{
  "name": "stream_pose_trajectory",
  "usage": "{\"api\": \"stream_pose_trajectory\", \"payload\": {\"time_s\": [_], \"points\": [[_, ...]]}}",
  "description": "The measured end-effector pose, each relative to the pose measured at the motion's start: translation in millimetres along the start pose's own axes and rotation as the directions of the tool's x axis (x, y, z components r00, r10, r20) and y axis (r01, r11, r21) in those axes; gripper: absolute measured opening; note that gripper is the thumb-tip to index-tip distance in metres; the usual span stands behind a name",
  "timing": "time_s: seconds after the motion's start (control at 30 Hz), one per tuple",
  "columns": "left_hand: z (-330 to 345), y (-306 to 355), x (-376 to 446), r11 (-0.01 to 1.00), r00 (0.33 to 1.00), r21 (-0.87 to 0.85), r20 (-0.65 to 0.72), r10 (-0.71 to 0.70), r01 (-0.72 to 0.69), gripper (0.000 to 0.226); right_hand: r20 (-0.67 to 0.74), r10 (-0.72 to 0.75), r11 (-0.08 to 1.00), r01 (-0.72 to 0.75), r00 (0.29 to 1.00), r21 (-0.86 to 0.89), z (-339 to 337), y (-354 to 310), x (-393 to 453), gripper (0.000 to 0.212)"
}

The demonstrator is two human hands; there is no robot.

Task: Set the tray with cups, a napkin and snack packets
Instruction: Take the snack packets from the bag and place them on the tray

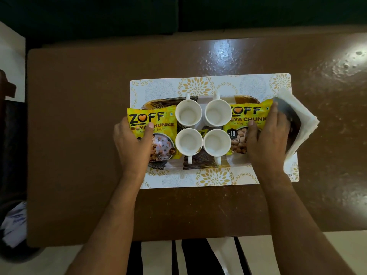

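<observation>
scene: your two hands work at opposite ends of a patterned tray [244, 99] on a floral placemat [158, 86], centre of the frame, on a brown table [79, 116].
cups: four white cups [188, 113] stand in a two-by-two block mid-tray, upper pair with handles toward the top of the frame, lower pair with handles toward the bottom.
left packet: a yellow soya chunks packet [158, 120] lies at the tray's left end, its left edge past the rim, long axis running top to bottom of the frame.
left hand: your left hand [133, 143] holds that packet's lower left part, thumb on its printed face, fingers curled under its edge.
right packet: the second yellow packet [244, 120] lies at the tray's right end, just beside the right-hand cups, same upright axis.
right hand: your right hand [268, 141] rests on this packet's lower right, thumb on the face; whether the fingers grip it or merely press, you cannot tell.
napkin: a folded white napkin stack [301, 124] lies right of the tray, just beside your right hand, long axis tilted from upper left to lower right; a dark object [286, 112] lies between the fingers and the stack, too blurred to name.
next move, as judged: the napkin lies rightward of your right hand, the nearer one by far; it appears not yet on the tray.
</observation>
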State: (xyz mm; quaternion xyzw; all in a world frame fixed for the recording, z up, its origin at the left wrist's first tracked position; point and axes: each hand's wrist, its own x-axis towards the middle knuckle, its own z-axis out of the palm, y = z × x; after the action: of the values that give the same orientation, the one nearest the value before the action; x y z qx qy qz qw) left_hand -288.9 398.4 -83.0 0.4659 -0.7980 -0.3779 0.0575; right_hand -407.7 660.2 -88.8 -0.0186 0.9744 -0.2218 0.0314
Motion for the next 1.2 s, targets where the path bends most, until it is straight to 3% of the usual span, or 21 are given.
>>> {"api": "stream_pose_trajectory", "payload": {"time_s": [0.43, 0.77, 1.2], "points": [[3.4, 0.1, -1.6, 0.999, 1.000, -0.041, 0.011, -0.004, 0.005, 0.080, 0.005, -0.053, 0.998, 0.053, 0.999, -0.024, 11.8, -0.7, -7.3, 0.069], [1.2, -5.6, -9.0, 0.996, 1.000, -0.086, 0.019, -0.015, 0.016, 0.041, -0.005, 0.003, 1.000, -0.003, 1.000, -0.031, 14.0, 5.6, -13.3, 0.061], [-1.3, -14.0, -1.7, 0.999, 1.000, -0.041, -0.001, -0.015, 0.015, 0.043, 0.006, -0.013, 1.000, 0.013, 1.000, -0.022, 18.4, -4.9, -17.0, 0.061]]}}
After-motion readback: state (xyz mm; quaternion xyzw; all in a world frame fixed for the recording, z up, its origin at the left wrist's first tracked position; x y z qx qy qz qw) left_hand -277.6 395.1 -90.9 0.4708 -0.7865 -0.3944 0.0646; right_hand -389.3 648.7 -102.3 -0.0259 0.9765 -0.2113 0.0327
